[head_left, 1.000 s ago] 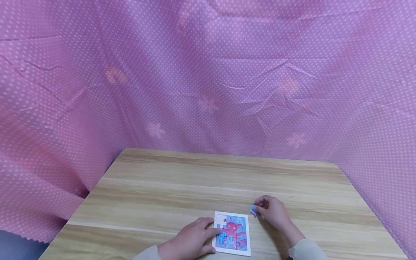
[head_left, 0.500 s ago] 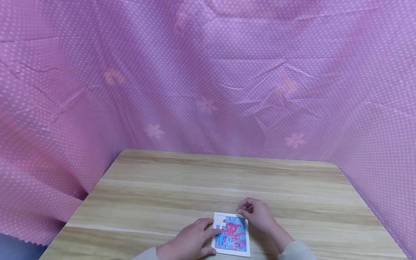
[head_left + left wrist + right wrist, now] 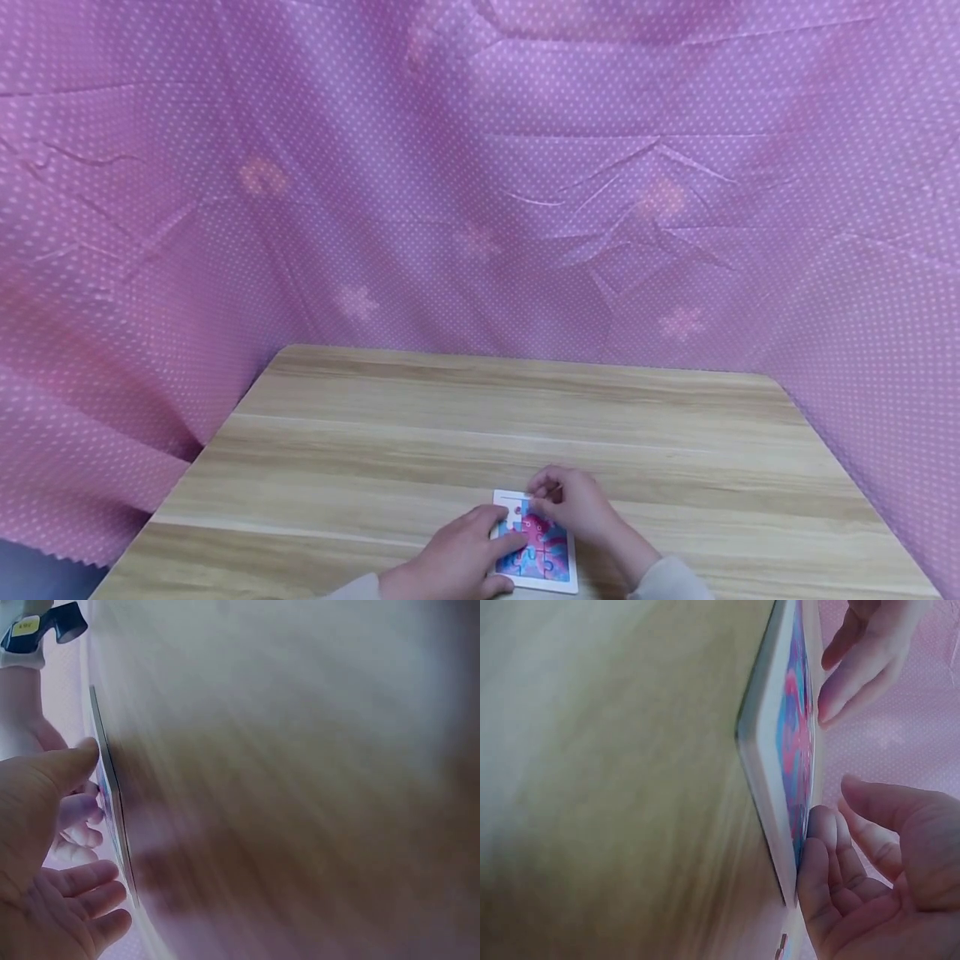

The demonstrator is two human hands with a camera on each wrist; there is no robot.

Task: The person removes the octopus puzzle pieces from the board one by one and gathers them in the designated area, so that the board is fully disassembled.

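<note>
A jigsaw board with a white rim [image 3: 573, 568] and a red-pink octopus picture lies near the table's front edge. White backing [image 3: 512, 505] shows at its far left corner. My left hand [image 3: 468, 550] rests at the board's left side, forefinger extended over the picture and thumb by the near corner. Over the far right part is my right hand [image 3: 573, 502], thumb and forefinger pinching a puzzle piece that the fingers hide. In the right wrist view the right hand [image 3: 885, 862] is beside the board's edge [image 3: 769, 765], its lower fingers curled.
The wood-grain table [image 3: 375, 442] stretches beyond the board on all sides. Polka-dotted pink cloth [image 3: 480, 208] hangs around its back and sides. A small reddish thing [image 3: 781, 946] shows at the bottom of the right wrist view.
My right hand has moved left from the table beside the board to over its far part, and the blue piece has gone out of sight. The left hand has shifted slightly right onto the picture.
</note>
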